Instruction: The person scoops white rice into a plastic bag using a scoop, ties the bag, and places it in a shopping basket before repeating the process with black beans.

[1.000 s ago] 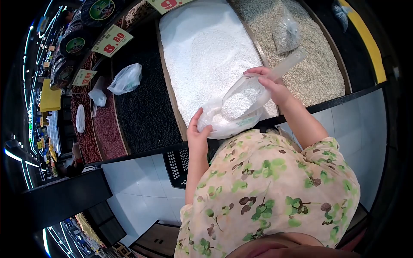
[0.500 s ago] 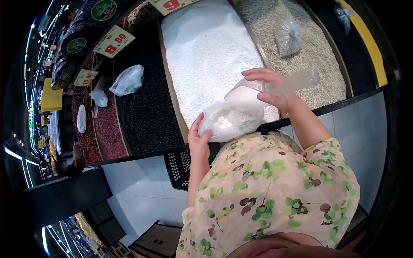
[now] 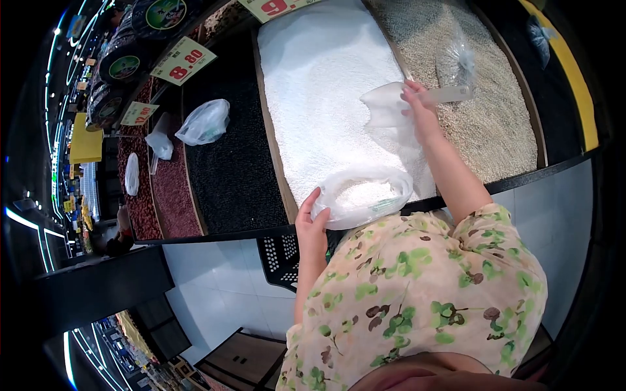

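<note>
Here, fingers of the left hand point(image 3: 312, 218) curl around a plastic bag point(image 3: 365, 195) of white grain, propping its mouth upward; beyond them, the right hand point(image 3: 418, 111) clasps a translucent scoop point(image 3: 386, 104) low over the white-grain bin point(image 3: 319, 72).

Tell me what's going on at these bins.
A person is scooping at a shop's bulk bins. The left hand grips a clear plastic bag, partly filled with white grain, at the front edge of the white grain bin. The right hand holds a translucent scoop, its bowl down on the grain farther back. Dark grain and beige grain lie on either side.
</note>
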Tool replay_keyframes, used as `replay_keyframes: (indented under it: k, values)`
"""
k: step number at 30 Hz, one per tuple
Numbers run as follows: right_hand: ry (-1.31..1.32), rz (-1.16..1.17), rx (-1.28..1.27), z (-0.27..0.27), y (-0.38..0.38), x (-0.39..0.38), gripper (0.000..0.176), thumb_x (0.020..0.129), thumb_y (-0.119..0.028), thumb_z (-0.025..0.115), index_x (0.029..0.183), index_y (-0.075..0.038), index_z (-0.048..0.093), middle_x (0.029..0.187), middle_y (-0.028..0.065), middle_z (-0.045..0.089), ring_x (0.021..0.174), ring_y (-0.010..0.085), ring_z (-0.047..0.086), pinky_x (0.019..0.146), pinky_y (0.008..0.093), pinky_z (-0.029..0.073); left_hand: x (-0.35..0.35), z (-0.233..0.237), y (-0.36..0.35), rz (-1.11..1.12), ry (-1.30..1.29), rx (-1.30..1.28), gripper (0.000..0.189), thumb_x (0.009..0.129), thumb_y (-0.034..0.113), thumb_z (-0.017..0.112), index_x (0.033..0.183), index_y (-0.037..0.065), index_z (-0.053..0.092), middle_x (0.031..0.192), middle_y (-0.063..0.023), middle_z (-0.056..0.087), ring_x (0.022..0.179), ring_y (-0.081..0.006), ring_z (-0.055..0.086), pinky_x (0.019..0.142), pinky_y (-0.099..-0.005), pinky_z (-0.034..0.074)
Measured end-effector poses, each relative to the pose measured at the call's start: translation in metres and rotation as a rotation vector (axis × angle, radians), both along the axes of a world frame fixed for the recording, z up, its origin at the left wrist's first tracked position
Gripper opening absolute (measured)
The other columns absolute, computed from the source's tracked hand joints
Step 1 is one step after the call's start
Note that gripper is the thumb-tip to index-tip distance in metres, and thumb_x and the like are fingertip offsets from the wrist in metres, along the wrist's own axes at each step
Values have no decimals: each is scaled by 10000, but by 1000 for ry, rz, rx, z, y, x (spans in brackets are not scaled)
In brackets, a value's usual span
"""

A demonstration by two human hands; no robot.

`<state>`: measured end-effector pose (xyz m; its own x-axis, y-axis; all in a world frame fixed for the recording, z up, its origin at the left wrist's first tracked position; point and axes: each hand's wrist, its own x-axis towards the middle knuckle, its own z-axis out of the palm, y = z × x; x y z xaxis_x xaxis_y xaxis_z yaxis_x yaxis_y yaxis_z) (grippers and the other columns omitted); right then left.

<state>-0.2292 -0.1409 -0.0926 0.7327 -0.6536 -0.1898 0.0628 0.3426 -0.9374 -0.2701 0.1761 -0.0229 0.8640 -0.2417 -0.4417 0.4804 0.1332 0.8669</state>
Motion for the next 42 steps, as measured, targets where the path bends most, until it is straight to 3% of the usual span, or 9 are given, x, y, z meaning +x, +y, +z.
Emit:
replay_keyframes:
  k: [4,14,26,35,42]
  values:
    - [15,62,189,-18,28,27,480,860,-366,639,1247,-112,510,1131,48,549,1027,165,499,793,341,418,-5,-1,4,5,24,7,503,821,-95,521,1314,-32,440,1230,-160,545,1073,-198,576,915,-301,478]
    - [60,109,280,-19,30,35,483,883,-355,615,1278,-110,484,1214,65,521,1105,194,498,804,377,447,-17,7,6,-5,10,-28,485,844,-78,510,1321,-37,430,1245,-160,534,1091,-198,563,937,-307,464]
    - [-23,1,391,-4,-5,-9,427,939,-336,512,1295,-101,471,1258,102,506,1144,265,494,827,391,462,-18,11,1,-34,-10,-14,484,846,-51,529,1321,-22,440,1237,-155,539,1078,-187,564,927,-301,460]
    - [-100,2,423,14,-5,-39,499,956,-394,422,1328,-61,411,1253,143,503,1247,303,390,926,486,433,-17,0,0,-8,-66,-60,480,841,-70,539,1310,-19,453,1249,-153,529,1083,-192,563,926,-303,466]
    - [-134,170,398,28,-1,-65,509,937,-405,429,1303,-51,424,1223,152,519,1190,285,442,911,486,453,-14,-6,-5,4,-96,-83,520,800,-125,516,1308,-33,452,1279,-149,508,1117,-197,539,947,-303,442]
